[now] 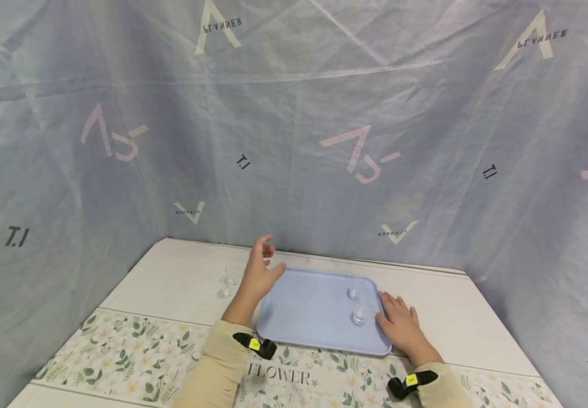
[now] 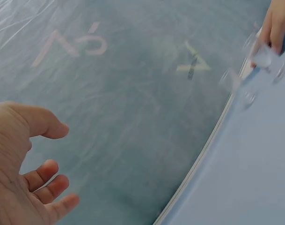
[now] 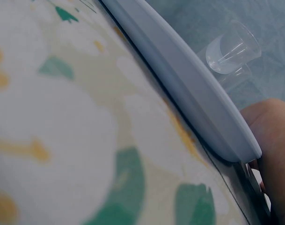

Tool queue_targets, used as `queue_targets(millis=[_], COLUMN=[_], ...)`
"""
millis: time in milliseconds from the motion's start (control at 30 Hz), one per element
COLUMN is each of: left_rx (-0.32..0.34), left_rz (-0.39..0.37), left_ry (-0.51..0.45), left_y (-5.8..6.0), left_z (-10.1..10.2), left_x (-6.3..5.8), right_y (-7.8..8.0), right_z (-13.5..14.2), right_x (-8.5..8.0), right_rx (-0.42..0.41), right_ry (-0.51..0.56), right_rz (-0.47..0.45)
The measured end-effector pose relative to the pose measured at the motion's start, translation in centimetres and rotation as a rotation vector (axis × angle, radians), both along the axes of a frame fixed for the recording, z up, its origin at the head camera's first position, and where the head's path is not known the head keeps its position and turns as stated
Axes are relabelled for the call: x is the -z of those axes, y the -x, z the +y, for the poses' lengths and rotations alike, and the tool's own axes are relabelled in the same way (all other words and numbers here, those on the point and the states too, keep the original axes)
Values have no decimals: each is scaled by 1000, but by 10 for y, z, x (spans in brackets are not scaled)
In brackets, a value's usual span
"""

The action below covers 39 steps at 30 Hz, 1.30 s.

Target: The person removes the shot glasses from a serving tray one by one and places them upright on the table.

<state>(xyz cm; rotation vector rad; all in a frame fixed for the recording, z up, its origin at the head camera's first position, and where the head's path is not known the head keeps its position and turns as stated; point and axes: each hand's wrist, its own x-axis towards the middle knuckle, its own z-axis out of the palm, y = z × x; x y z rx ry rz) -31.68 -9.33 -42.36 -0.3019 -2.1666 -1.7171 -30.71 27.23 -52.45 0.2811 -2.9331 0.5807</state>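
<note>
A light blue rectangular tray (image 1: 308, 309) lies on the table. Two small clear glasses (image 1: 358, 315) stand on its right half, one farther back than the other. My left hand (image 1: 259, 276) is raised over the tray's left rim, fingers loosely bent and thumb apart, holding nothing. To the left of that wrist, more clear glasses (image 1: 228, 283) stand close together on the table, partly hidden by the arm. At the tray's right edge rests my right hand (image 1: 398, 322), its fingers stretched along the rim and its thumb at the side near the front glass.
A white tablecloth (image 1: 166, 283) with a floral band (image 1: 126, 357) covers the table. Grey-blue curtains (image 1: 284, 141) enclose the back and both sides. Black wrist cameras (image 1: 260, 345) sit on both beige sleeves (image 1: 217, 365).
</note>
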Motion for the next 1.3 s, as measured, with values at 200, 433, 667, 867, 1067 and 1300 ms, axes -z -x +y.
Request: queue_targets(millis=[200,433,667,867,1067,1300], left_rx=[60,125,185,212,226,276], left_rz=[1,-41,-66,-94,-105,-117], left_ry=[4,6,-7,-33,-42,19], left_y=[-2,-3,-4,-4,-2,-2], left_z=[29,58,86,106,121,139], left_x=[2,7,14,23,32,41], right_y=[0,-1,-1,-1,0,0], right_z=[-1,-2,-2,0,1,0], right_x=[-1,-3,-5,-5,-4,-3], right_rx=[4,3,4,14,17,13], right_ry=[7,3,-7,-26,-29,-29], right_rz=[3,7,-3,-9,-14,-9])
